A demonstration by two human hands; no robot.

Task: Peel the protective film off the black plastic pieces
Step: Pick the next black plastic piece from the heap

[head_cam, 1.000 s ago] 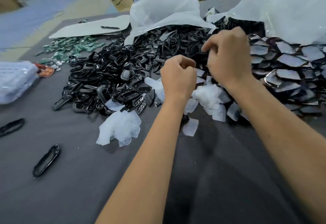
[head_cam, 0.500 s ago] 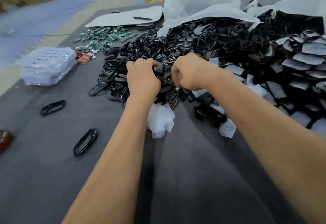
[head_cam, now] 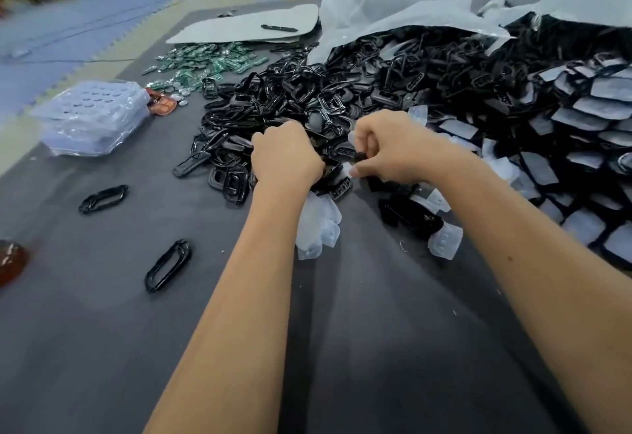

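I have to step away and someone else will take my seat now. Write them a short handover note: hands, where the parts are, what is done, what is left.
Left hand: curled around a black piece at the near edge of the pile.
Right hand: pinching the clear film at that piece's edge; the peel looks only begun.
Bare black frames are heaped centre; film-covered pieces are stacked to the right.
Done: peeled films lie crumpled on the grey table under the left wrist.
Left: finish this piece, then work through the covered stack, which is still large.
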